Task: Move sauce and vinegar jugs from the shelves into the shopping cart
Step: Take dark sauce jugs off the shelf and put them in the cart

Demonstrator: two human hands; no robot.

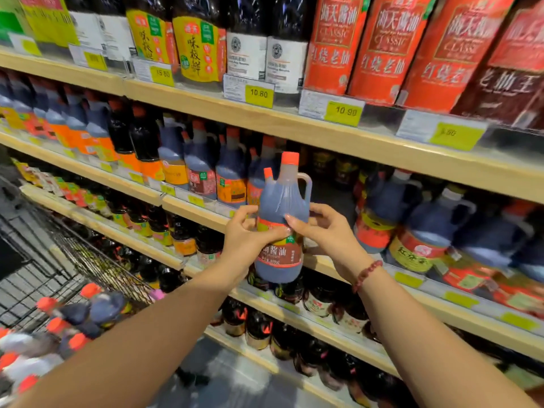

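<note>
Both hands, left hand (250, 237) and right hand (326, 231), clamp one sauce jug (281, 225) mid-air; several jugs (73, 322) already fill the cart (88, 260) below-left, shelves (323, 134) ahead remain stocked.

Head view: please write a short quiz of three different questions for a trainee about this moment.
1. True or false: only one hand touches the raised jug.
2. Which wrist wears the bead bracelet? A) left B) right
3. Fill in: jugs already lie in the ____ at lower left.

Key:
1. False; the left hand and right hand both hold it.
2. B
3. shopping cart
</note>
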